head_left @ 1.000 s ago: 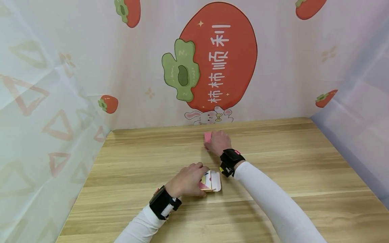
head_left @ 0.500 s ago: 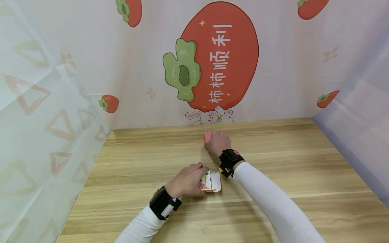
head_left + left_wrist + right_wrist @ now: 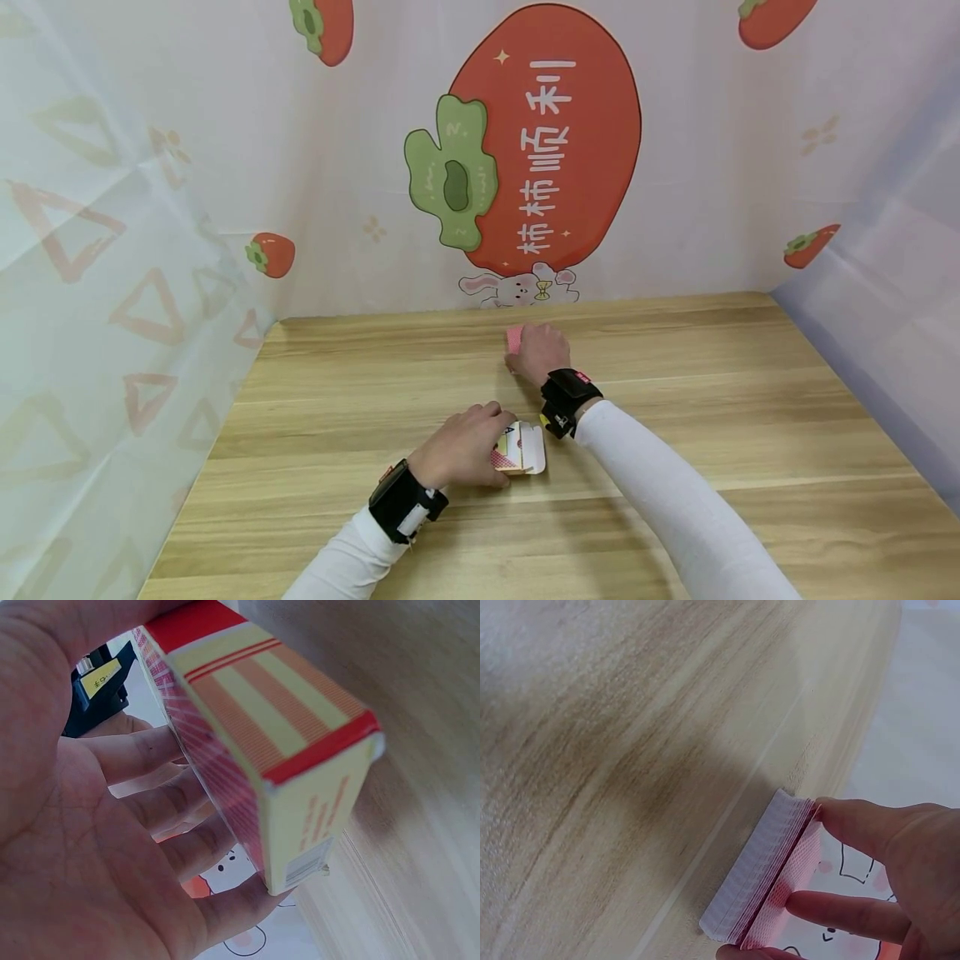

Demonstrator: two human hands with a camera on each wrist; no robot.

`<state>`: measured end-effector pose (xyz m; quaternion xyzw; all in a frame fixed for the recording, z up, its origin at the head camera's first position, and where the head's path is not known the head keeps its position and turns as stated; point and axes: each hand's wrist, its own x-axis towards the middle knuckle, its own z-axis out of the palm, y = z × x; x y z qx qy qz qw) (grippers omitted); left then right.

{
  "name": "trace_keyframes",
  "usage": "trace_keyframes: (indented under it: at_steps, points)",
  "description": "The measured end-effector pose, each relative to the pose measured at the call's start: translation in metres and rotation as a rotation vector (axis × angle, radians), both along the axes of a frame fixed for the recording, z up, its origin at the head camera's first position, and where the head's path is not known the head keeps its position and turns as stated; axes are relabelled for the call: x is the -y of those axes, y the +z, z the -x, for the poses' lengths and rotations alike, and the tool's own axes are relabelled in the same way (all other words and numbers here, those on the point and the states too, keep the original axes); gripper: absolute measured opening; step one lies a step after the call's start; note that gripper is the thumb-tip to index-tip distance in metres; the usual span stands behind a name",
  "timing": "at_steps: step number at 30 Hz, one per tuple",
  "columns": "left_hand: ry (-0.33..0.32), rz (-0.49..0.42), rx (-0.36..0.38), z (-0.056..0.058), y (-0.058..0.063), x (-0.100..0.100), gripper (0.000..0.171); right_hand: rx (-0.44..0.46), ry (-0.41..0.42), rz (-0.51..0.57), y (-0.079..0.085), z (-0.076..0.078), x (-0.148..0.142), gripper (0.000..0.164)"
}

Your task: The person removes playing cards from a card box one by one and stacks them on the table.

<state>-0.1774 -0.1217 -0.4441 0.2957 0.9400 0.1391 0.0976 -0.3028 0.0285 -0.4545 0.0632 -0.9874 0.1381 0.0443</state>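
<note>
**Card box and deck held apart on the wooden surface**

Leftmost, the left hand [image 3: 459, 448] is seen low and near on the surface [image 3: 750, 433], its grip closed around the card box [image 3: 520, 447]: in the left wrist view the fingers [image 3: 161, 796] are curled along one broad face of the card box [image 3: 270, 750] and the thumb lies over the top. The box is stood on a long edge, its long axis running roughly left to right, and its opened flap end is pointed to the right.

Farther from the person and slightly to the right, the deck of cards [image 3: 513, 339] is held by the right hand [image 3: 538, 353], set on edge against the surface. In the right wrist view the deck of cards [image 3: 761, 874] is pinched across its thickness, fingertips [image 3: 832, 819] on the far face.

The deck lies beyond the box's open end, apart from it; the right hand is the nearer one to the deck.
</note>
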Motion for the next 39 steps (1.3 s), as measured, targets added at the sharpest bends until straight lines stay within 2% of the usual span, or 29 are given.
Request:
trace_keyframes:
  at_steps: [10,23,39]
  points:
    - [-0.002,0.004,0.008,-0.0005,0.0001,-0.0006,0.077,0.019,-0.001,-0.004,-0.0004,0.0000,-0.0011,0.036]
    - [0.000,0.012,0.010,-0.0017,0.0003,-0.0011,0.077,0.087,-0.011,-0.012,0.0015,0.0024,-0.0012,0.031]
    - [-0.004,0.021,-0.005,-0.0005,-0.0004,-0.0018,0.077,0.021,0.001,-0.062,-0.0027,0.0052,0.0032,0.038]
